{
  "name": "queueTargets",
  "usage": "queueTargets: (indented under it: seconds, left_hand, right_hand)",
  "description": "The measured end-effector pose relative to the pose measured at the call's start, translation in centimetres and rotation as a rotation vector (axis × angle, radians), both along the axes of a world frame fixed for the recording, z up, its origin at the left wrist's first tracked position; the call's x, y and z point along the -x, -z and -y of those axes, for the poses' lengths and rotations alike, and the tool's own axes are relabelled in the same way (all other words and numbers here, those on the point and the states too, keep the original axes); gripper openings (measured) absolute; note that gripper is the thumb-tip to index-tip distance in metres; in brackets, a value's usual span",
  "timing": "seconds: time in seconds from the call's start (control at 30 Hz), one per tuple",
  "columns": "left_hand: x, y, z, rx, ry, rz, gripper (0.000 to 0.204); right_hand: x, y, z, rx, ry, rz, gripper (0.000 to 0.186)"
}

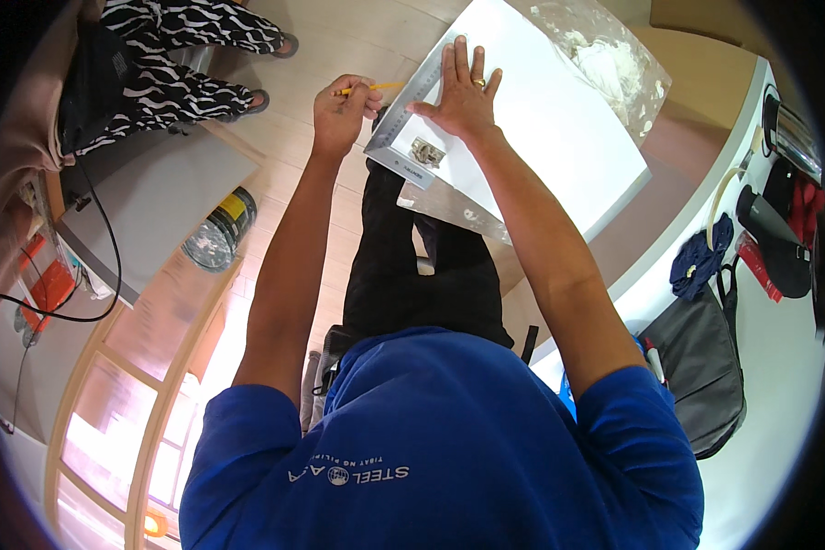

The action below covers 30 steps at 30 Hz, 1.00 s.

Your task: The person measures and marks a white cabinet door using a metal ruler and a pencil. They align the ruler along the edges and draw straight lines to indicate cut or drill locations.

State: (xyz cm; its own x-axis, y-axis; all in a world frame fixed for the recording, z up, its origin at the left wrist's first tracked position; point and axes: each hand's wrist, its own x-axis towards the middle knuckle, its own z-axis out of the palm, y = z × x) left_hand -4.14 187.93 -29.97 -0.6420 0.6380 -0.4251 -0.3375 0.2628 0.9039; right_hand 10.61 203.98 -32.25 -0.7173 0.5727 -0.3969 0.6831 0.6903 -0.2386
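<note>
My left hand (342, 115) is closed around a yellow pencil (390, 85), whose far end reaches toward the edge of a white panel (568, 137). My right hand (465, 103) lies flat on the panel with its fingers spread, a ring on one finger. Its thumb and fingertips lie by the graduated blade of a metal try square (415, 99). The square's thick stock (401, 169) sits along the panel's near left edge. Close to that corner, a small metal fitting like a hinge (427, 153) rests on the panel.
A plastic sheet with white scraps (605, 64) lies beyond the panel. To the left stand a person in patterned trousers (192, 82), a grey tabletop (170, 192) with a black cable, and a bucket (220, 229). At right, a white surface holds a dark bag (697, 371) and a black cap-like item (775, 238).
</note>
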Motion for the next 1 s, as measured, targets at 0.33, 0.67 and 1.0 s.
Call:
queueTargets:
  seconds: [0.33,0.67,1.0]
  left_hand:
    - [-0.7,-0.7,6.7,0.152,-0.029,0.057,0.021]
    - [-0.7,-0.7,7.5,0.149,-0.029,0.074,0.023]
    - [-0.3,-0.5,5.0,0.083,-0.007,0.046,0.023]
  right_hand:
    - [-0.3,0.4,-0.1,-0.011,0.004,-0.006,0.132]
    - [-0.3,0.3,-0.2,0.002,0.002,-0.028,0.133]
    - [-0.3,1.2,-0.1,-0.022,-0.003,-0.068,0.135]
